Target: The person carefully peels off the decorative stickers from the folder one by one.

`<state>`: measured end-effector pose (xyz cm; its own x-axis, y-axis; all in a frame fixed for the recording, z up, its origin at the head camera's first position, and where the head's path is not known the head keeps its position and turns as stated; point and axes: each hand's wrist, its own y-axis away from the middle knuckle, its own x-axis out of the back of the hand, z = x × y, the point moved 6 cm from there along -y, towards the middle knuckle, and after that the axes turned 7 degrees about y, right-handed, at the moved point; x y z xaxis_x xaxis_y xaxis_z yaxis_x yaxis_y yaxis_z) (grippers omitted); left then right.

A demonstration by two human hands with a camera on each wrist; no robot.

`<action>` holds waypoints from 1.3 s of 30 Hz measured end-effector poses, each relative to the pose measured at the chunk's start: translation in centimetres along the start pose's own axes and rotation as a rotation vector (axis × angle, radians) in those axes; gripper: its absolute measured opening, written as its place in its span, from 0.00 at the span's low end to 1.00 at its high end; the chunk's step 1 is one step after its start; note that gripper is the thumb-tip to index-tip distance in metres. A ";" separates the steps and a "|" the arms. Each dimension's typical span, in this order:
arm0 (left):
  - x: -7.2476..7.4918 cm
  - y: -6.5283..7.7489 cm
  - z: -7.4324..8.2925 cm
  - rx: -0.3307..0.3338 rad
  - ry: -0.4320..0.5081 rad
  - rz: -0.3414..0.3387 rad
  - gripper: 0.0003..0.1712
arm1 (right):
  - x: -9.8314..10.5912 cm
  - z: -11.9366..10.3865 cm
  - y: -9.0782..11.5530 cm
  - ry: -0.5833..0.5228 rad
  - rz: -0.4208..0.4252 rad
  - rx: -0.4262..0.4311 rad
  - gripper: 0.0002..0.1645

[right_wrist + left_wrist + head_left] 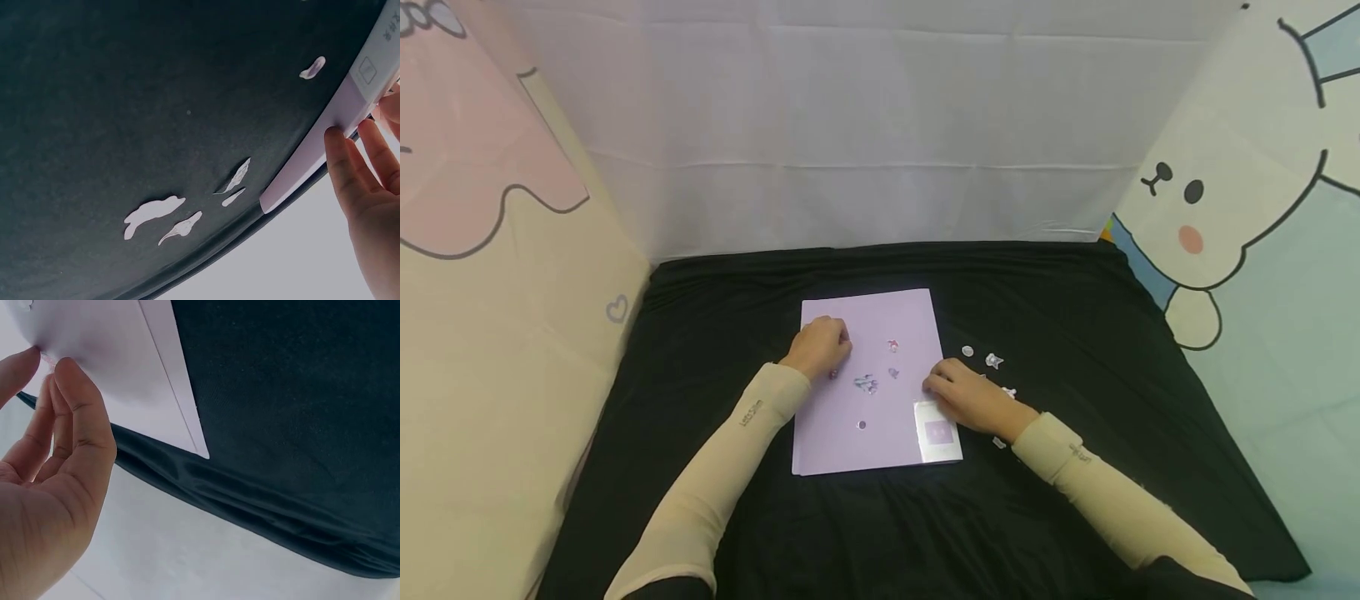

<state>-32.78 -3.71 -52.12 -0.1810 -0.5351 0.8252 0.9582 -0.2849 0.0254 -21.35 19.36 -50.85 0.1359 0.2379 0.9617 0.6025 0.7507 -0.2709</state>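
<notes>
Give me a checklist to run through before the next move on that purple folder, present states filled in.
1. Purple folder lying on the black cloth: ok.
2. Right hand at the folder's right edge: ok.
3. Left hand pinching a small pink piece: ok.
4. Pink piece stuck down: cannot tell; fingers partly cover it.
5. Cloth free of loose pieces: not ok; several lie right of the folder.
6. Bare space on the folder: ok.

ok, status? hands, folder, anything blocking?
Left hand at pinkish sticker, pinch unclear. Right hand touching lilac folder, right edge. Folder flat, stickers on top. Loose stickers right of it, nothing apparently blocking.
</notes>
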 end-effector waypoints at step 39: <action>6.9 4.8 -12.5 0.273 0.074 0.051 0.12 | -0.1 0.2 -0.5 -0.035 -0.033 -0.050 0.13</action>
<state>-32.16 -18.73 -53.32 -0.1370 -0.6026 0.7862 0.9889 -0.0368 0.1441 -21.82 19.13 -50.83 0.0881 0.2359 0.9678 0.6451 0.7268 -0.2359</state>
